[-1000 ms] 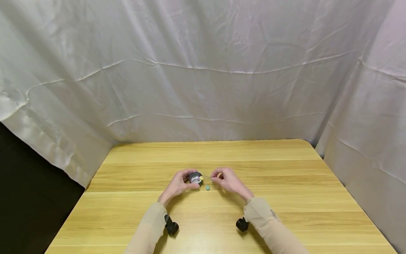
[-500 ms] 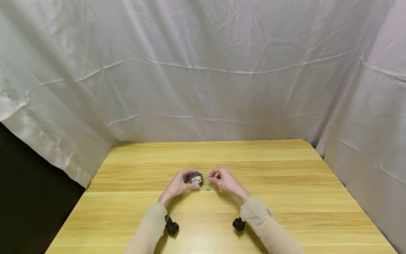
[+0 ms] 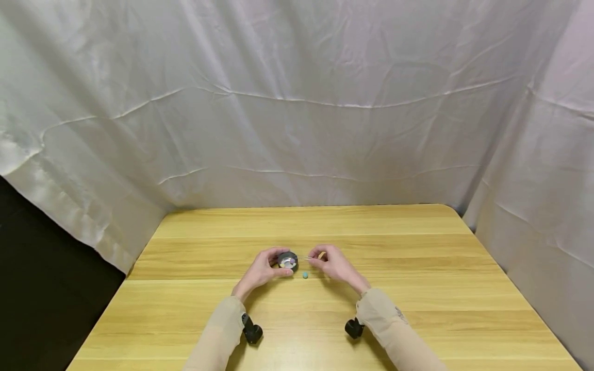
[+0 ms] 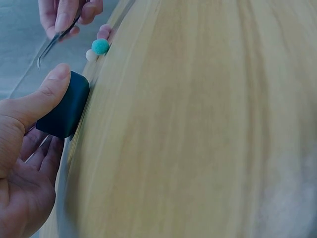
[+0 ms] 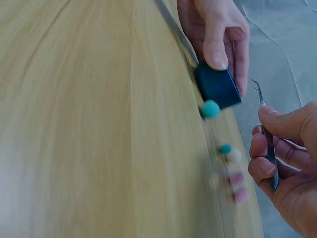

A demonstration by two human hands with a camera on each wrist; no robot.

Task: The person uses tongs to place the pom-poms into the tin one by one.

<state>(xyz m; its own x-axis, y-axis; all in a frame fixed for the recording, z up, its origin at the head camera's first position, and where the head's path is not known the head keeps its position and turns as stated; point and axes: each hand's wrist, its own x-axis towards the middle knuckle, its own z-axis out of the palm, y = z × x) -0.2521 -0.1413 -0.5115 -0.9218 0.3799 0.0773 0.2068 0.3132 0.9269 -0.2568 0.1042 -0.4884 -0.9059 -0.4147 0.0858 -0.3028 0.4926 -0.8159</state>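
My left hand [image 3: 262,268] grips a small dark blue cup [image 3: 289,262] on the table, thumb on the near side and fingers round the far side. Inside, a yellow spot shows on the pale, shiny bottom. Just to the right, my right hand [image 3: 336,265] pinches bent-tip metal tweezers [image 5: 269,144]. Their tips stand slightly apart with nothing between them, close to the cup's right rim in the head view. A teal pom-pom [image 3: 304,275] lies right of the cup, toward me.
In the right wrist view, a smaller teal pom-pom [image 5: 225,148], a white pom-pom [image 5: 234,155] and two pink pom-poms, one nearer [image 5: 241,195], line up beyond the first. The wooden table [image 3: 297,319] ends at a grey curtain [image 3: 297,129] behind.
The tweezers carried a yellow pom-pom left over the cup and let go of it there. The right hand has since drawn back right with bare tips. The left hand has barely moved.
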